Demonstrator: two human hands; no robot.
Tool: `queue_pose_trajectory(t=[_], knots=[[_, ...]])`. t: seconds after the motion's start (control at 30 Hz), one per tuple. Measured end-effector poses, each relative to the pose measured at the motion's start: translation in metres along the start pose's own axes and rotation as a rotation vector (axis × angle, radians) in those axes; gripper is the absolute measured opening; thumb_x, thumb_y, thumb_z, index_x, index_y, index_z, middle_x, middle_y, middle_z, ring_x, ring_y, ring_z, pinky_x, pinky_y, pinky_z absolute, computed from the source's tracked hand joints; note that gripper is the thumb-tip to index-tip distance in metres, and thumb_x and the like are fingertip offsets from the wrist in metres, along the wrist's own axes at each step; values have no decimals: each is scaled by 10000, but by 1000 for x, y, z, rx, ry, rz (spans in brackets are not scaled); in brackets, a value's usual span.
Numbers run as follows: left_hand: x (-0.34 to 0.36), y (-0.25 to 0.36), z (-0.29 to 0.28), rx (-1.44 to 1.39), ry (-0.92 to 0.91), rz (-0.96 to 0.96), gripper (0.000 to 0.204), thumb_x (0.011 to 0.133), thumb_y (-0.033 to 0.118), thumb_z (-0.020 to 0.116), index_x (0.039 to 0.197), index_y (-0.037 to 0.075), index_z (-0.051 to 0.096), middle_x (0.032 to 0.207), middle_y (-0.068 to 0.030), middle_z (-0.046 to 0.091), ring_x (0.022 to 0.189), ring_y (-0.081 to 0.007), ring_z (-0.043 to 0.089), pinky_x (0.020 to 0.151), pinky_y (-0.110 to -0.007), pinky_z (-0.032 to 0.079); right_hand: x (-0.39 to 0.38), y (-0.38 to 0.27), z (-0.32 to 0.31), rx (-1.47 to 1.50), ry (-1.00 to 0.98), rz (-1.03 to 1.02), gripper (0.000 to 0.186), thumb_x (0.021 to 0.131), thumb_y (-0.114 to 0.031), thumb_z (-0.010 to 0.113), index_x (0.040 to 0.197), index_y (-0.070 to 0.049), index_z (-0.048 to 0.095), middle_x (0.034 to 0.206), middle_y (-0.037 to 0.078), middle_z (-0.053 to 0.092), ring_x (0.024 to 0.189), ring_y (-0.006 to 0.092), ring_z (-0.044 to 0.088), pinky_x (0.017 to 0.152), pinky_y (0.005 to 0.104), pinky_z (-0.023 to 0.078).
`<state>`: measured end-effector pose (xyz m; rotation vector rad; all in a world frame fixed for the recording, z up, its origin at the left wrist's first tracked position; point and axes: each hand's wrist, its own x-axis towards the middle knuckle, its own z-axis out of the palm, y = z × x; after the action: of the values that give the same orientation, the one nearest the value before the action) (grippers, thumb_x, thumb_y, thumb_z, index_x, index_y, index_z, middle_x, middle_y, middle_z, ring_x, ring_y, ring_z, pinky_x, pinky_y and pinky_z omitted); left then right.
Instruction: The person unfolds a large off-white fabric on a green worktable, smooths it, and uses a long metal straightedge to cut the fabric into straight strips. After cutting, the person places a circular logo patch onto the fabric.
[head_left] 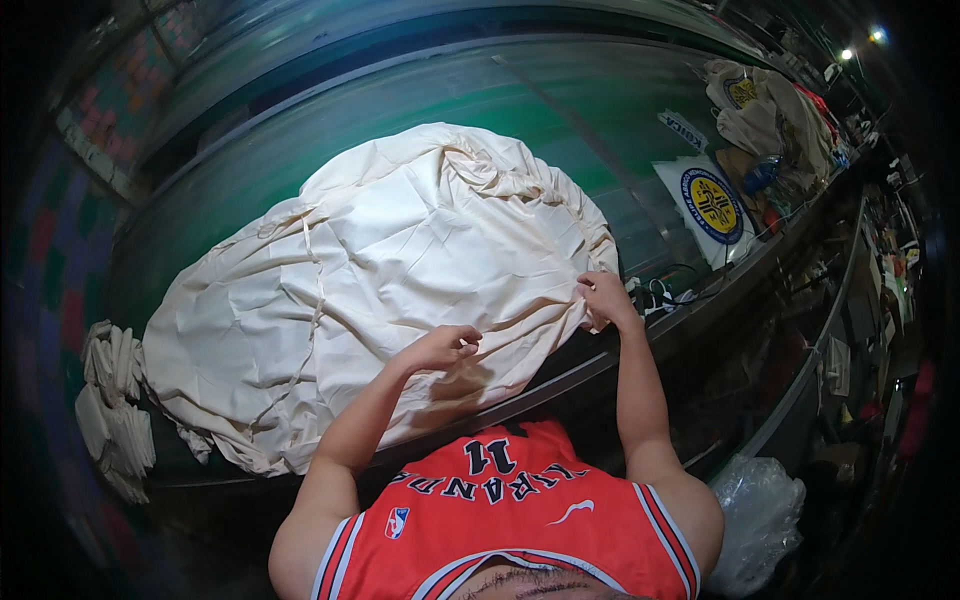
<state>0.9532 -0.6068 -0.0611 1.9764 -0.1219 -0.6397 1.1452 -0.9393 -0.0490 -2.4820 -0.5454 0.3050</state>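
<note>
A large heap of wrinkled cream fabric (380, 250) is spread over the green table (580, 110), with gathered folds along its far edge and thin strips across its left part. My left hand (448, 348) is over the front middle of the fabric, fingers loosely curved and apart, holding nothing that I can see. My right hand (602, 298) is at the fabric’s right edge, fingers closed on the cloth.
Folded cream cloths (115, 420) lie at the table's left end. To the right are a white sheet with a round blue-and-yellow emblem (700, 205), white cables (665, 295) and a pile of printed cloths (760, 120). A clear plastic bag (760, 515) sits below the front edge (500, 405).
</note>
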Motion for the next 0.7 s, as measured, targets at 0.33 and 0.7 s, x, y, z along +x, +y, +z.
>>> queue_pose_trajectory(t=[0.33, 0.7], knots=[[106, 50, 14, -119, 23, 79, 355, 987, 213, 620, 1250, -24, 609, 1137, -157, 698, 993, -223, 668, 866, -341, 530, 66, 105, -62, 38, 220, 231, 209, 888, -199, 642, 982, -31, 725, 952, 205, 715, 921, 388, 682, 799, 450, 536], [302, 119, 72, -401, 180, 45, 257, 985, 144, 603, 1150, -53, 621, 996, -91, 690, 893, -159, 656, 783, -295, 531, 146, 259, -105, -308, 277, 287, 209, 929, -216, 656, 1083, -82, 699, 1140, 161, 594, 1112, 354, 560, 931, 462, 494]])
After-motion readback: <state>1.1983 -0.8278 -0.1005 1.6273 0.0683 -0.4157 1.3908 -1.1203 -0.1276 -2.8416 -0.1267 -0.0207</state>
